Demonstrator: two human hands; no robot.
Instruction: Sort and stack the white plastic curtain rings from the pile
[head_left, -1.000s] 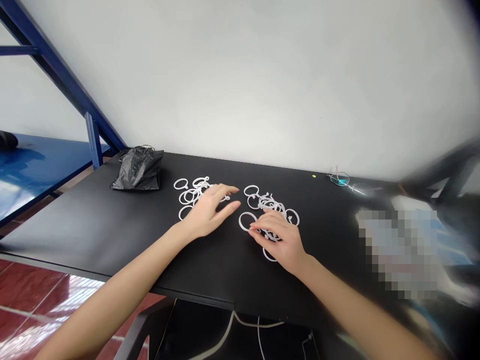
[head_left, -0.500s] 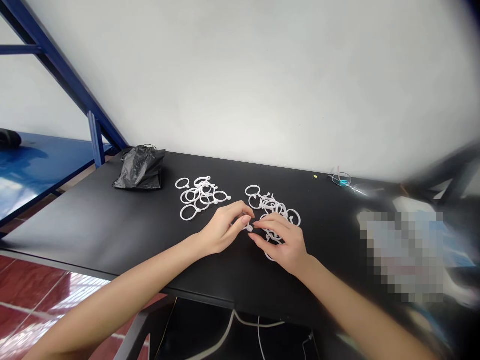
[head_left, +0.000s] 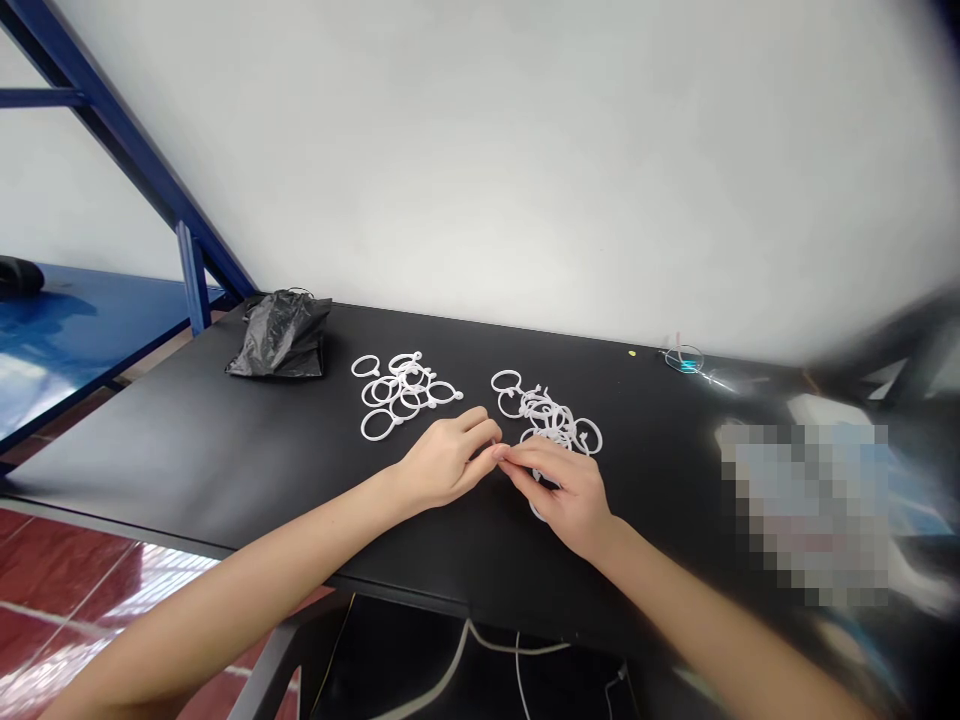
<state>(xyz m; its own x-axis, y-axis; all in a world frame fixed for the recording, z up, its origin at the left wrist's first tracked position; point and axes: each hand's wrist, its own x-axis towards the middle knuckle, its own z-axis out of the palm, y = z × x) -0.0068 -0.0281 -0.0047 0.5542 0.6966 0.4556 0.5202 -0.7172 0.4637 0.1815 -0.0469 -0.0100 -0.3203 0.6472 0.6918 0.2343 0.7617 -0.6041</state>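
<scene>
My left hand is closed on a white plastic curtain ring, now almost wholly hidden by the fingers. My right hand meets it fingertip to fingertip, pinching at the ring's small end; that contact point is covered. Just left of my hands lies a loose group of white curtain rings, each with a small eyelet. Beneath and behind my right hand is a second, more tangled pile of such rings, partly covered by the hand.
A crumpled black plastic bag sits at the table's back left. Glasses lie near the wall at the back right. A blurred, pixelated package is at the right. Pale cables hang below the front edge of the black table.
My right hand's fingertips have closed and moved slightly left to meet my left hand's fingers. The ring end that showed between the hands is now covered. Both ring piles stay put.
</scene>
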